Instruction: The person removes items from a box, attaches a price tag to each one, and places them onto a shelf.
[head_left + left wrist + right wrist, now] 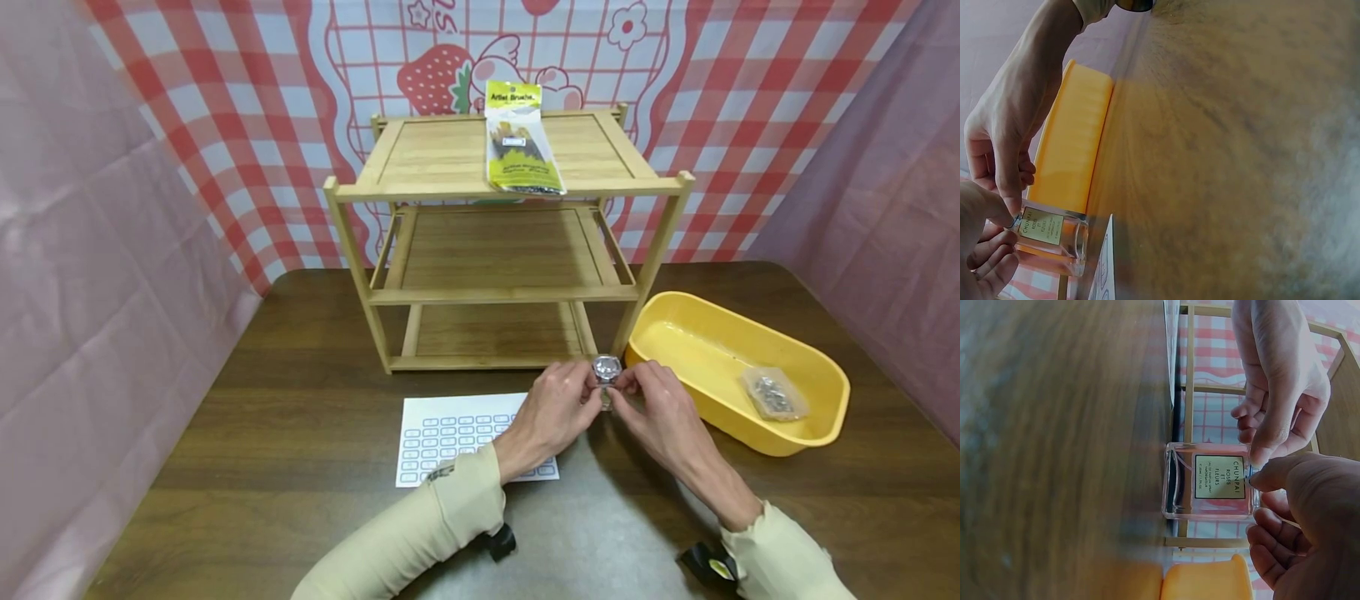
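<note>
A clear glass perfume bottle (1210,481) with pinkish liquid and a cream label stands upright on the table; the left wrist view shows the same bottle (1054,234). Its round, shiny top (607,367) rises between both hands. My left hand (551,410) pinches the bottle's neck area from the left, thumb toward me. From the right, my right hand (666,417) pinches the same area, the two thumbs nearly meeting. The fingertips cover the neck, so its exact fittings are partly hidden.
A three-tier wooden rack (506,295) stands behind the hands, with a brush packet (521,142) on top. At the right, a yellow basin (690,350) holds a small clear bag (775,393). A label sheet (450,433) lies partly under my left forearm.
</note>
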A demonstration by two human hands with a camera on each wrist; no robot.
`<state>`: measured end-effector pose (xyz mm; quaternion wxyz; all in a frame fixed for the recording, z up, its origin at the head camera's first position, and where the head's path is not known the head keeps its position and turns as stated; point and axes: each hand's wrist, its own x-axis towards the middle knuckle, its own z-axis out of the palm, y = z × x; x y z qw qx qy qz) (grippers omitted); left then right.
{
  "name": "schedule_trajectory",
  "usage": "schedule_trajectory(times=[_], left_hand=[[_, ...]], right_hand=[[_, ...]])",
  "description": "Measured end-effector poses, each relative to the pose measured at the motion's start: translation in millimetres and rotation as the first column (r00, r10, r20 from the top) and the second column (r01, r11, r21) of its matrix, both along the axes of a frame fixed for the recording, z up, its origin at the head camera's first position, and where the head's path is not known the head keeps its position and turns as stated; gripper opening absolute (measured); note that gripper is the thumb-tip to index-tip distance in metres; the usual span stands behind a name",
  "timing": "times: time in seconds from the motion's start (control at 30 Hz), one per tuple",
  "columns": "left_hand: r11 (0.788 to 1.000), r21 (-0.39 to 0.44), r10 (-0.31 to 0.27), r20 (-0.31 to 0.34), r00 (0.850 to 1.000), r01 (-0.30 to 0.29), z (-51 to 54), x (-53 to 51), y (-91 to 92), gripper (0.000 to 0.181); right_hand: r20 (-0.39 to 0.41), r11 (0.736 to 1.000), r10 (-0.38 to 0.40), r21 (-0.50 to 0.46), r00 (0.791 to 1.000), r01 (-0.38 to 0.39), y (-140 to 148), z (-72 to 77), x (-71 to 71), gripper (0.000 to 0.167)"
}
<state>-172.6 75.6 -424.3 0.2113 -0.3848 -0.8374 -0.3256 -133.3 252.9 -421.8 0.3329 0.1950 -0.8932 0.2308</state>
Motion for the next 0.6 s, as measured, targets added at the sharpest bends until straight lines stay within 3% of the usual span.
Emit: schedule_trajectory(times=[0.6], left_hand=[[1.0, 0.027, -0.012, 0.048, 0.999, 0.011, -0.9, 1.2, 1.3, 0.015]], right_hand=[[0.016, 1.0, -0.006, 0.0, 1.0, 0.006, -1.0, -1.8, -0.7, 0.028]])
